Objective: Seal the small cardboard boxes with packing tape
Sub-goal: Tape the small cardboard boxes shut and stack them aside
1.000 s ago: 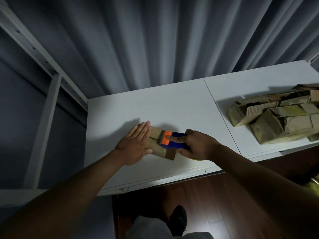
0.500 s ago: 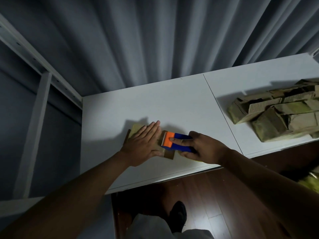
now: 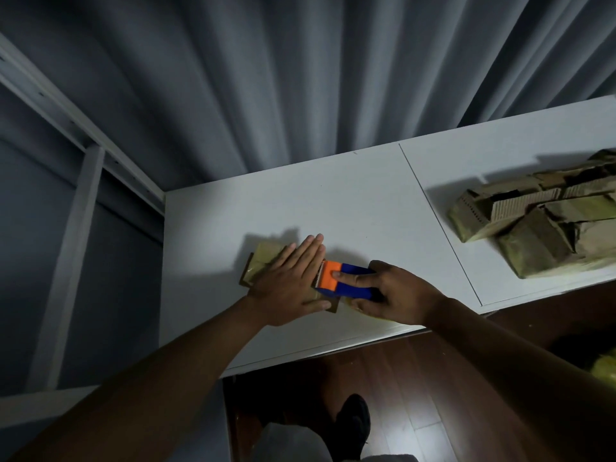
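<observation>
Box (image 3: 266,265) small, tan, glossy w/ tape; left hand (image 3: 289,285) flat on it, right hand (image 3: 393,295) grips dispenser (image 3: 345,278).

1. No text, label, brand, number or sign can be read anywhere in the frame.
2. The blue and orange tape dispenser (image 3: 343,281) at the centre shows only plain colour, without any print.
3. The cardboard boxes (image 3: 540,221) at the right side of the frame show bare brown surfaces; the light is too dim to see any marking.
</observation>
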